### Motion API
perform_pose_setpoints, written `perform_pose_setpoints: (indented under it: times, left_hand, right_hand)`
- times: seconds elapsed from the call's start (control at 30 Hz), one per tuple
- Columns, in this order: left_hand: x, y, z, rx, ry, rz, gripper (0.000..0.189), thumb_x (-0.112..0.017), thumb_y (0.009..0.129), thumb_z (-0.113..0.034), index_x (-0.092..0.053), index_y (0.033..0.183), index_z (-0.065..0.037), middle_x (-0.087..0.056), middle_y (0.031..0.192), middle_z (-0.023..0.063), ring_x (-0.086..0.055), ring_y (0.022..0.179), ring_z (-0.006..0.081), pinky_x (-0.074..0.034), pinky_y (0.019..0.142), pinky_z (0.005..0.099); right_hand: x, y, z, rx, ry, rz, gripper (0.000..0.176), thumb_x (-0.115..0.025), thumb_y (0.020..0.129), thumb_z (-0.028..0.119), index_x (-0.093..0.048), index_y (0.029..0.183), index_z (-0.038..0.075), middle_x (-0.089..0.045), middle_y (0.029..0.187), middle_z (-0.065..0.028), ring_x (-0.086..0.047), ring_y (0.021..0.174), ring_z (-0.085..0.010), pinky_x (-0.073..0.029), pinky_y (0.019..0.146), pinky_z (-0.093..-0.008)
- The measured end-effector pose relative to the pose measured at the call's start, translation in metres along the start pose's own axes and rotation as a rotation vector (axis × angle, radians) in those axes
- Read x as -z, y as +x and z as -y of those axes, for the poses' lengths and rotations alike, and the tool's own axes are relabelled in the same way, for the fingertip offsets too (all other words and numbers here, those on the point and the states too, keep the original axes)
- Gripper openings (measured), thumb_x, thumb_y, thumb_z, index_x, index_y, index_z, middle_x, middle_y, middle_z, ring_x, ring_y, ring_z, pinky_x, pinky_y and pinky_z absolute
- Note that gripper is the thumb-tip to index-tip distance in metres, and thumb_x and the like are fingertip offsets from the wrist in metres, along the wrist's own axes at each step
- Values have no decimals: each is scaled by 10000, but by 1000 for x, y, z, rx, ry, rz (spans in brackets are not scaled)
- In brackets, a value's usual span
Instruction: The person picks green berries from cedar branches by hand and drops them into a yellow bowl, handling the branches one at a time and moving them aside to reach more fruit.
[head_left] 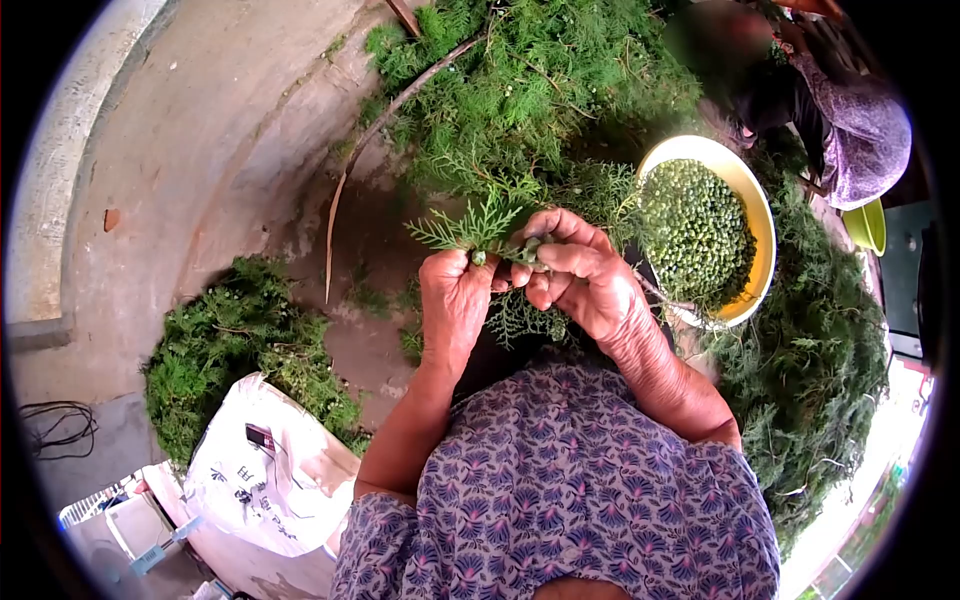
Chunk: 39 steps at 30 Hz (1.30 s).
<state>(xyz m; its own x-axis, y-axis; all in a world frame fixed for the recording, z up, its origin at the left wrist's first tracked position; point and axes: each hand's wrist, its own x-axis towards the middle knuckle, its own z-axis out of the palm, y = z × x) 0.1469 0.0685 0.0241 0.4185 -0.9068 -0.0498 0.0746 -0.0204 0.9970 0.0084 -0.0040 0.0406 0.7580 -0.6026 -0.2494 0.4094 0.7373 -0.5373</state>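
The left hand [455, 300] is closed round the stem of a feathery green conifer sprig [468, 228] whose fronds fan toward ten o'clock, while the right hand [585, 275] pinches its base, nearer the round yellow plastic bowl [762, 225] at three o'clock.

The sprig [470, 228] is held between the left hand [455, 300] and right hand [585, 280], with a large heap of branches [530, 90] on the floor [200, 150] beyond. Just right of the right hand stands the bowl [762, 215], berries [695, 230] in it, another person [860, 125] behind it. Left lies a smaller heap [230, 340], a bag [260, 470] touching its near side.
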Motion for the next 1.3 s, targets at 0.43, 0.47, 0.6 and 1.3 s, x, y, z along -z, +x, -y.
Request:
perform_pose_setpoints:
  times: [0.43,0.47,0.6,1.3]
  left_hand:
    - [-2,-9,6,-544,569,-217,51,-526,744,48,-573,758,35,-506,593,194,-523,491,245,-412,484,321]
    - [3,-10,15,-408,502,-190,52,-531,760,35,-573,790,29,-521,611,183,-530,510,246,-416,498,324]
    - [10,-23,12,-242,495,-210,68,-563,824,-28,-581,861,26,-590,658,126,-554,553,205,-436,535,303]
    - [39,-82,23,324,-198,-267,180,-549,859,-25,-550,1038,-3,-613,913,105,-625,750,161,-401,485,199]
  right_hand:
    - [-19,8,-29,788,-1288,-77,267,-737,695,122,-611,899,4,-607,791,-96,-594,694,-206,-479,634,-303]
    - [-18,10,-28,782,-1316,-35,242,-722,722,128,-612,897,4,-607,775,-86,-585,656,-188,-474,595,-292]
    - [-24,0,-18,231,-718,47,160,-661,812,152,-619,884,15,-598,704,-48,-512,501,-115,-399,428,-243]
    - [276,-132,189,650,-1337,-1105,424,-562,841,349,-578,1148,57,-574,1110,-132,-531,1042,-209,-426,867,-342]
